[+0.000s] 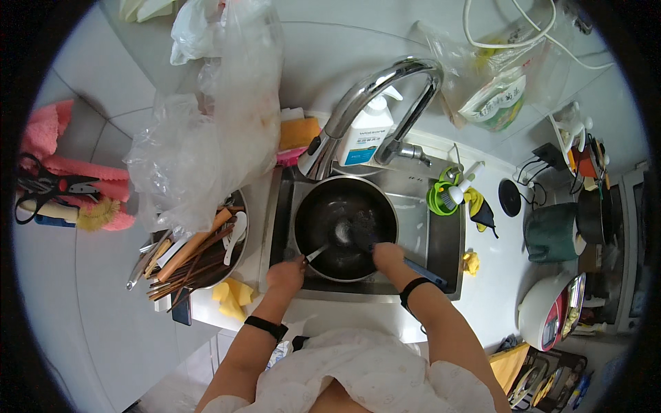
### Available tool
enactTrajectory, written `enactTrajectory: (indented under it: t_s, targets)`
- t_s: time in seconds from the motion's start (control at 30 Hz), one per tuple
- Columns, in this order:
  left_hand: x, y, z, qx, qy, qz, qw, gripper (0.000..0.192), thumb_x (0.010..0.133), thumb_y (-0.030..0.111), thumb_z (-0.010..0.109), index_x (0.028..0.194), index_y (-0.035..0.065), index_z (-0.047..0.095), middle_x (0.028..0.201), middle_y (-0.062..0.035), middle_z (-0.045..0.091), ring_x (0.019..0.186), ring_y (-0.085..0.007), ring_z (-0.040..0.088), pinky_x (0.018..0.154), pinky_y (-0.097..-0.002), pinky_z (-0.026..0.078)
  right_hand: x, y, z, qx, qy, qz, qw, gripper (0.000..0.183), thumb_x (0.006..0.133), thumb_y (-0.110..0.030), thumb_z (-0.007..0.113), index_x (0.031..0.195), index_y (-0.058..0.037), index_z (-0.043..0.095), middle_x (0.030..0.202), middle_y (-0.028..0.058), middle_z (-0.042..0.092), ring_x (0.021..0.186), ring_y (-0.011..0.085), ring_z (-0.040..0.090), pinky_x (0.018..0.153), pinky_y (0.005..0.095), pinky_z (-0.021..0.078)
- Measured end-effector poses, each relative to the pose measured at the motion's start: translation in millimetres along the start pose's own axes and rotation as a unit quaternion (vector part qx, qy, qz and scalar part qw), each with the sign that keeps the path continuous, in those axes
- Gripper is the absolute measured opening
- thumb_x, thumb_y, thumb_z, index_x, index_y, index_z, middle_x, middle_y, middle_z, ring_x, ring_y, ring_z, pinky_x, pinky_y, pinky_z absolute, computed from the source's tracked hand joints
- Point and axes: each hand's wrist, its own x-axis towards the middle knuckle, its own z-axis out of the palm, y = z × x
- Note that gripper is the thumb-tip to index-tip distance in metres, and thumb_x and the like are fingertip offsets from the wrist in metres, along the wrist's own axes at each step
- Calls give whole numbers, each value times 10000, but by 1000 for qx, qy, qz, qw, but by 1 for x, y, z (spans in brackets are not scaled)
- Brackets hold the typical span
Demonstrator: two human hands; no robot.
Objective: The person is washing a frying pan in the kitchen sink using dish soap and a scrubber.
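A dark wok [330, 206] with a metal rim sits in the stainless steel sink [413, 222], with a little water and foam at its bottom. My left hand [285, 279] is at its lower left rim, closed around a thin metal utensil [317, 253] that reaches over the wok. Over the right side of the wok, my right hand [390, 258] grips a dark, blurred tool [364, 241], perhaps a brush. The wok's blue-grey handle [426, 272] runs out below my right wrist towards the sink's corner. Above the wok hangs the chrome faucet [356, 98].
Left of the sink, a bowl [241, 258] holds chopsticks and utensils below hanging plastic bags [206, 139]. A white pump bottle [366, 131] stands behind the faucet. A green holder [439, 201] with a brush [459, 192] hangs at the right. A rice cooker [542, 310] stands farther right.
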Motion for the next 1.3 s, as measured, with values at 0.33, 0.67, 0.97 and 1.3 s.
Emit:
enactTrajectory:
  t_s: [0.33,0.67,0.97,1.3]
  targets:
    - [-20,-11,-2,-37,112,-76,990,381,824,308,565,1198,246,531,795,-122,616,701,-294,625,605,-408,498,-30,-57,-5,-23,-37,-142,989,190,809,-144,506,853,-65,673,910,153,659,829,315,645,685,405,522]
    - [-21,-11,21,-67,231,-33,970,372,791,302,614,1153,229,575,731,-96,588,608,-293,592,549,-413,476,-1,-36,-25,-49,-85,-95,991,197,807,-157,526,852,-56,688,933,162,660,872,294,644,721,398,519]
    - [-16,-9,27,-76,288,-12,954,347,801,308,600,1138,226,583,723,-97,584,566,-292,574,509,-404,464,18,-16,-18,-23,-35,-45,998,177,816,-152,539,869,-72,687,909,140,667,831,276,654,687,386,527]
    - [-15,3,24,-91,290,-38,952,328,802,303,595,1120,224,603,737,-98,600,605,-292,587,544,-410,474,22,-10,-12,-117,-45,-113,986,216,836,-170,492,838,-80,689,882,158,664,808,288,655,693,376,524]
